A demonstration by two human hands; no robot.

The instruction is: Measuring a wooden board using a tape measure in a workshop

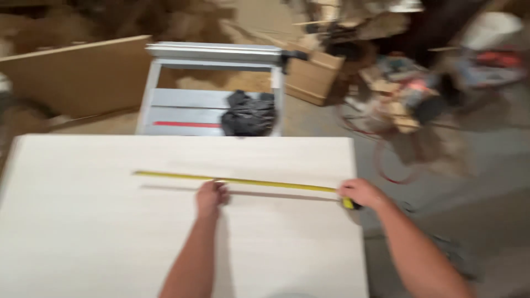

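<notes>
A yellow steel measuring tape blade (232,180) lies stretched across a pale white rectangular board (83,232), held flat so it reads straight. The left hand (211,197) presses the blade mid-span, fingers curled closed upon it. The right hand (361,193), at the board's right edge, clenches the tape's yellow case (349,203), apparently keeping tension.

floor: grey concrete floor (475,165), dusty
saw: grey table saw (210,88), black cloth (249,115) on it
left: leaning brown board (77,77)
right: blurred clutter, cardboard box (314,77)
</notes>
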